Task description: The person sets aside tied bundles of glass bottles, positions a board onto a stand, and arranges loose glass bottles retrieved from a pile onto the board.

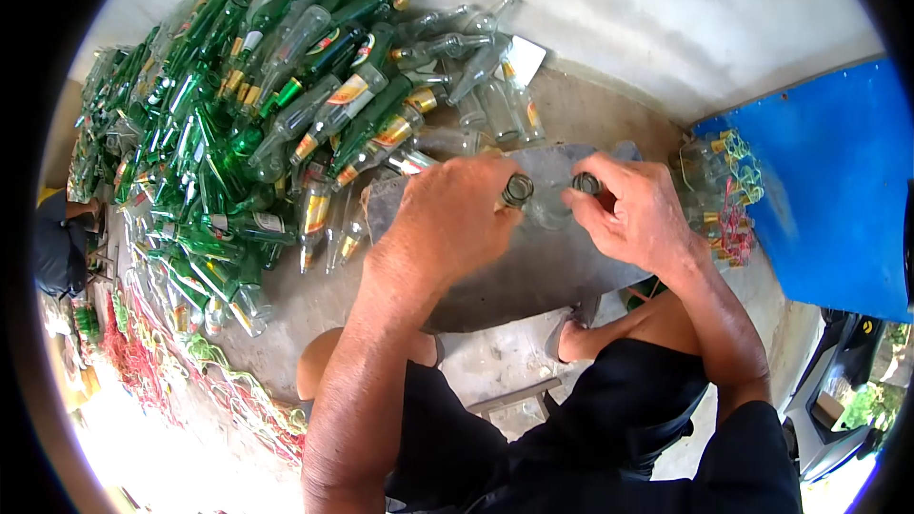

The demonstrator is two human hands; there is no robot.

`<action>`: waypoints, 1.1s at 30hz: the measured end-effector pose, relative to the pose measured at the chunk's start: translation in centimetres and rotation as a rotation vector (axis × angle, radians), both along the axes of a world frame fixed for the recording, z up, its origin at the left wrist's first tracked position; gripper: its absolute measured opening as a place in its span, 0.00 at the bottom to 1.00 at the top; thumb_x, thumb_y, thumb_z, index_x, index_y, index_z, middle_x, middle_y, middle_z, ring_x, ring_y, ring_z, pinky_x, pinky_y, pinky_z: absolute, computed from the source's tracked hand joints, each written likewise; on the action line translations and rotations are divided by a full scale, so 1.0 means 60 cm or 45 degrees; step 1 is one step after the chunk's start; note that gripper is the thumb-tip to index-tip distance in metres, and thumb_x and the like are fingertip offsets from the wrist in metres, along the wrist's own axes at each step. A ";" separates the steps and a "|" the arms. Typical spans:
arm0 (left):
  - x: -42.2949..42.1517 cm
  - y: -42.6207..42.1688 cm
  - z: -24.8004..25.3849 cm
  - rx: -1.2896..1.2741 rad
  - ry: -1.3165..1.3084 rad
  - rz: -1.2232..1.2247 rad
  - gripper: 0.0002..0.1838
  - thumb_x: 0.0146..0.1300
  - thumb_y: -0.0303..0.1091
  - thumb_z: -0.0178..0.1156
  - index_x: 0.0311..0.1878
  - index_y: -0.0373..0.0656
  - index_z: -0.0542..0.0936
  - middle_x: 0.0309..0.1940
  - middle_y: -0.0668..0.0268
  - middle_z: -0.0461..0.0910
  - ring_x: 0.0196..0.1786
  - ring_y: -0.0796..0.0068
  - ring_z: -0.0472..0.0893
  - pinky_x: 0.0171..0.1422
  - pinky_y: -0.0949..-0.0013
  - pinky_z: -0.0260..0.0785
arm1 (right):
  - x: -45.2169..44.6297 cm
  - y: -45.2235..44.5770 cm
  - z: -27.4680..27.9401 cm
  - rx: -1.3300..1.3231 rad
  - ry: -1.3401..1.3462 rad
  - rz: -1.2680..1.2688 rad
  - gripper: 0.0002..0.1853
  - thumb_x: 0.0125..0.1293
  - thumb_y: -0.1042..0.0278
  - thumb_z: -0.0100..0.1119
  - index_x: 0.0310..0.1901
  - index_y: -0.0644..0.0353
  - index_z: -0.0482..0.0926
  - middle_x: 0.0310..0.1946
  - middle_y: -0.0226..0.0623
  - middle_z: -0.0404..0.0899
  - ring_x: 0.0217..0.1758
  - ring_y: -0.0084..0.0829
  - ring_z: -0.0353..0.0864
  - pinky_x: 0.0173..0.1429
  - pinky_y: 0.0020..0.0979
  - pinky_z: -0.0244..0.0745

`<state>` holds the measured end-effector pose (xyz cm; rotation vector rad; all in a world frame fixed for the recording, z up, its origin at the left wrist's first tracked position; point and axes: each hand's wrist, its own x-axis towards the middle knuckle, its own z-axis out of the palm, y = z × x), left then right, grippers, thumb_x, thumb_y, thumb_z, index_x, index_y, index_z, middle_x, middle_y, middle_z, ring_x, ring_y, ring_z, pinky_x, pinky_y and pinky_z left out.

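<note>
My left hand (447, 219) is closed around the neck of a glass bottle, its round mouth (517, 190) pointing up toward me. Level with it, my right hand (643, 209) grips a second bottle by the neck, and that mouth (586, 184) shows between thumb and fingers. Clear glass (549, 205) is visible between the two hands; where one bottle's body ends and the other begins I cannot tell. Both bottles are over a dark grey slab (514, 290) in front of my knees. My hands hide much of each bottle.
A large heap of green and clear bottles (200, 133) lies along the wall to the left. Bottles tied with coloured string (728, 195) stand at right, by a blue panel (828, 200). Red and green strings (219, 371) lie on the floor at lower left. A motorbike (824, 419) stands at lower right.
</note>
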<state>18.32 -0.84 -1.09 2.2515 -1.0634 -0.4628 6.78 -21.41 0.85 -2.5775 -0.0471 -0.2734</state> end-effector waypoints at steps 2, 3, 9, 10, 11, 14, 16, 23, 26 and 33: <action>0.001 -0.001 0.000 0.014 0.027 -0.004 0.18 0.59 0.35 0.67 0.53 0.44 0.86 0.45 0.51 0.87 0.49 0.46 0.86 0.57 0.50 0.78 | -0.002 -0.002 -0.003 0.001 -0.018 0.013 0.10 0.62 0.71 0.73 0.38 0.64 0.79 0.19 0.44 0.79 0.21 0.43 0.82 0.27 0.38 0.74; 0.002 -0.002 0.001 0.020 0.034 -0.003 0.18 0.59 0.35 0.67 0.53 0.44 0.86 0.44 0.51 0.87 0.49 0.46 0.86 0.57 0.51 0.78 | -0.001 -0.003 -0.004 0.000 -0.034 0.022 0.10 0.62 0.71 0.73 0.38 0.64 0.80 0.19 0.44 0.79 0.21 0.43 0.82 0.27 0.38 0.74; -0.001 -0.003 0.004 -0.002 0.015 0.006 0.17 0.60 0.35 0.67 0.53 0.45 0.86 0.44 0.52 0.87 0.48 0.46 0.87 0.56 0.51 0.78 | -0.003 -0.008 -0.009 0.057 -0.034 0.024 0.11 0.62 0.72 0.73 0.40 0.65 0.80 0.20 0.44 0.79 0.22 0.43 0.83 0.28 0.38 0.75; -0.001 -0.005 0.005 0.000 0.032 0.007 0.17 0.60 0.35 0.67 0.53 0.45 0.86 0.45 0.52 0.87 0.48 0.46 0.87 0.56 0.51 0.78 | -0.004 -0.009 -0.007 0.084 -0.004 0.015 0.12 0.62 0.71 0.74 0.40 0.65 0.80 0.20 0.44 0.80 0.22 0.43 0.84 0.28 0.38 0.75; -0.001 -0.005 0.006 0.004 0.048 0.011 0.17 0.60 0.35 0.67 0.53 0.45 0.86 0.45 0.52 0.87 0.48 0.47 0.87 0.56 0.51 0.78 | -0.004 -0.009 -0.004 0.112 0.027 0.008 0.12 0.62 0.71 0.75 0.41 0.65 0.80 0.20 0.44 0.80 0.22 0.42 0.84 0.28 0.38 0.75; -0.002 -0.003 0.008 -0.010 0.064 0.002 0.17 0.60 0.35 0.66 0.53 0.45 0.86 0.46 0.52 0.87 0.49 0.46 0.86 0.57 0.51 0.78 | -0.006 -0.014 -0.002 0.193 0.129 0.026 0.14 0.61 0.69 0.77 0.42 0.65 0.81 0.21 0.45 0.81 0.23 0.41 0.85 0.29 0.37 0.76; -0.003 -0.004 0.009 -0.029 0.051 -0.005 0.18 0.60 0.35 0.66 0.53 0.43 0.86 0.47 0.52 0.87 0.50 0.46 0.86 0.58 0.50 0.77 | -0.007 -0.019 0.002 0.214 0.198 0.047 0.16 0.61 0.68 0.78 0.44 0.65 0.81 0.21 0.45 0.81 0.22 0.40 0.84 0.29 0.36 0.76; -0.002 0.002 0.012 -0.054 0.052 -0.024 0.20 0.59 0.33 0.67 0.55 0.39 0.84 0.52 0.51 0.86 0.55 0.44 0.84 0.61 0.50 0.76 | 0.000 -0.076 0.031 0.415 0.547 0.190 0.29 0.60 0.68 0.80 0.62 0.61 0.79 0.25 0.33 0.81 0.25 0.22 0.80 0.28 0.27 0.75; 0.002 0.010 0.019 -0.073 0.098 -0.029 0.22 0.58 0.31 0.69 0.57 0.39 0.83 0.54 0.51 0.85 0.57 0.43 0.83 0.62 0.51 0.76 | 0.033 -0.120 0.043 0.637 0.977 0.042 0.27 0.66 0.66 0.75 0.65 0.63 0.78 0.27 0.29 0.80 0.28 0.22 0.83 0.28 0.26 0.77; 0.012 0.017 0.028 -0.003 0.147 -0.018 0.26 0.56 0.28 0.73 0.59 0.39 0.82 0.58 0.53 0.83 0.60 0.44 0.82 0.64 0.52 0.76 | 0.154 -0.246 -0.135 0.575 0.901 -0.200 0.19 0.72 0.57 0.68 0.53 0.66 0.83 0.33 0.34 0.83 0.32 0.25 0.84 0.33 0.31 0.83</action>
